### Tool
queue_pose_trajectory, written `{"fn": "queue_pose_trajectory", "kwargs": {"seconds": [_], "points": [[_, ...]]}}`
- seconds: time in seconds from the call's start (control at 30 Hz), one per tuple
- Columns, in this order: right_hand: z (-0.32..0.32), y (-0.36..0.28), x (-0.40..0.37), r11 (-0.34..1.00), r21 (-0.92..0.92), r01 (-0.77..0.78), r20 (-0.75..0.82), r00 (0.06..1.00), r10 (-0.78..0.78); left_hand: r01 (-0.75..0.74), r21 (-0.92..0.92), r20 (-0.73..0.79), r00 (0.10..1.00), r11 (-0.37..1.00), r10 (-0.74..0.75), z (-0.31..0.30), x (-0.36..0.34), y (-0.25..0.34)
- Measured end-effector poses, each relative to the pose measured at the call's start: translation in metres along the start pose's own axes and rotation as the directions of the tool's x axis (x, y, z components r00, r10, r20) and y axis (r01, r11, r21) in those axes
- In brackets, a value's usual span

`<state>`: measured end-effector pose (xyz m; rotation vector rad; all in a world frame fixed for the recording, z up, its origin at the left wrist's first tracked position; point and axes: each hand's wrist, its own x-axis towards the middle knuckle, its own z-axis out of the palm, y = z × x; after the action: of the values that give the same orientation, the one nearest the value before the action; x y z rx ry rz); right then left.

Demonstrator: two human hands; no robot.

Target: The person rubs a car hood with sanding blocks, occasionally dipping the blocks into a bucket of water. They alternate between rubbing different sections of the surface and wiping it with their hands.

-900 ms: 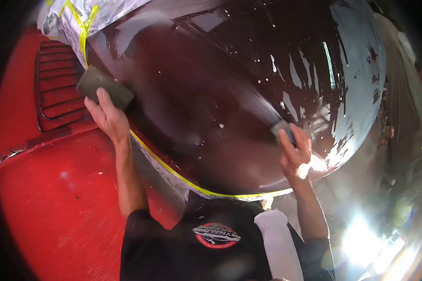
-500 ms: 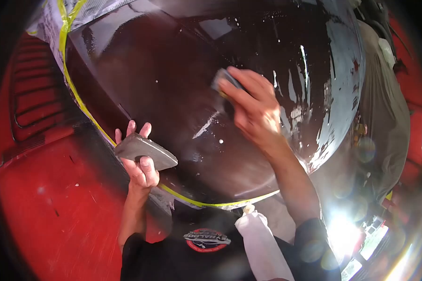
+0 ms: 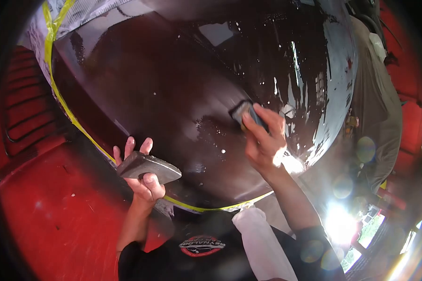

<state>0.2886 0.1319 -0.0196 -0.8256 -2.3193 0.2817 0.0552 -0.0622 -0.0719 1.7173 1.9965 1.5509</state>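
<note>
My left hand (image 3: pixel 145 186) grips a flat grey pad with a tapered end (image 3: pixel 150 166), held above the near left edge of a dark, glossy wet car panel (image 3: pixel 140 93). Several of its fingertips stick out beyond the pad's far side. In my right hand (image 3: pixel 268 140) is a small grey sanding block (image 3: pixel 244 112), pinched between thumb and fingers. The block lies against the panel right of its middle. What covers its underside is hidden.
Yellow masking tape (image 3: pixel 70 116) runs along the panel's left and near edges. Red bodywork (image 3: pixel 56 206) lies at the left, and a grey-brown cover (image 3: pixel 377 103) hangs at the right. A white cloth (image 3: pixel 262 239) rests over my shirt. Bright light glares at the lower right.
My right hand has brought the sanding block down the panel and slightly right. A whitish streak near the middle is gone, and small droplets show there. My left hand still holds the pad.
</note>
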Motion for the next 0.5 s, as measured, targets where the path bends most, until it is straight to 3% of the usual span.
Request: {"fn": "queue_pose_trajectory", "kwargs": {"seconds": [0.07,0.13,0.2,0.27,0.33,0.43,0.5], "points": [[0.016,-0.023,0.037,0.997,-0.014,-0.074,-0.061,0.995,0.073,-0.087,0.097,0.048,0.995,0.991,0.083,-0.003,0.002,-0.001],[0.032,-0.030,0.064,0.997,0.023,-0.076,-0.068,0.995,0.077,-0.094,0.064,-0.015,0.995,0.994,0.095,0.004,0.001,0.002],[0.014,-0.023,0.046,0.996,-0.087,-0.035,-0.006,0.999,0.035,-0.048,0.050,-0.056,0.997,0.998,0.051,0.003,0.004,0.002],[0.006,-0.006,0.003,0.996,-0.078,-0.033,-0.038,0.999,0.030,-0.003,0.041,-0.054,0.999,0.999,0.006,0.004,0.005,0.004],[0.013,-0.020,0.022,0.990,-0.124,-0.061,-0.055,0.997,0.055,0.006,0.052,-0.051,0.999,0.999,-0.003,0.003,0.003,0.005],[0.037,-0.035,0.068,0.997,-0.013,-0.074,-0.075,0.995,0.073,-0.032,0.039,-0.107,0.994,0.999,0.036,0.008,0.006,0.003],[0.018,-0.026,0.045,0.998,-0.054,-0.026,-0.002,1.000,0.026,-0.025,0.042,-0.088,0.996,0.999,0.029,0.003,0.005,0.006]]}}
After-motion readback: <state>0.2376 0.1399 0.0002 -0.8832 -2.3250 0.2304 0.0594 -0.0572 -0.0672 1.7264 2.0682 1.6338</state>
